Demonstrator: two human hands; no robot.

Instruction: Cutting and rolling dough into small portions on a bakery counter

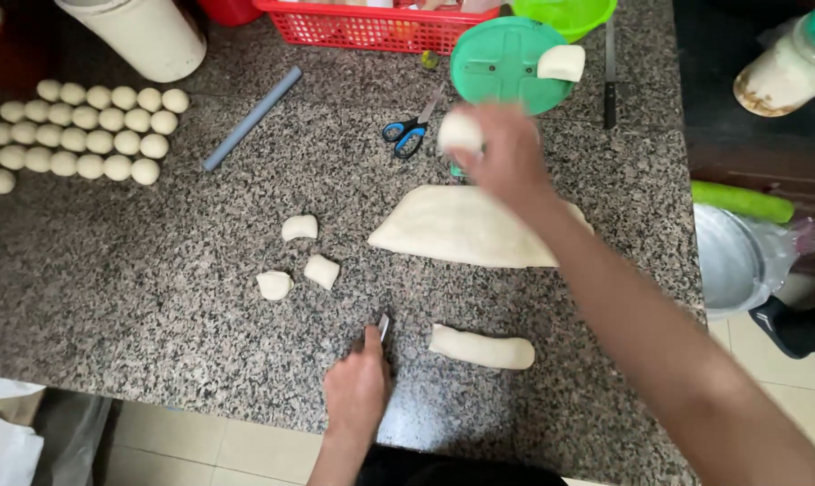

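Note:
My right hand (pixel 507 153) is raised over the far part of the granite counter (pixel 137 279), shut on a small piece of dough (pixel 459 131). Just past it lies a green round lid (pixel 498 63) with another dough piece (pixel 561 63) on it. My left hand (pixel 358 387) rests near the counter's front edge, gripping a small knife (pixel 383 326) whose blade points away. To its right lies a short dough log (pixel 480 347). A large flat dough slab (pixel 466 227) sits under my right forearm. Three cut dough pieces (pixel 299 227) (pixel 322 270) (pixel 274 284) lie left of centre.
Several rows of dough balls (pixel 83 130) fill the counter's far left. A grey rolling pin (pixel 252 118), blue-handled scissors (pixel 407 135), a red basket (pixel 371 27), a white container (pixel 142 36), a long knife (pixel 609 72) and a green bowl (pixel 565 13) stand at the back. A metal pan (pixel 727 261) sits off the right edge.

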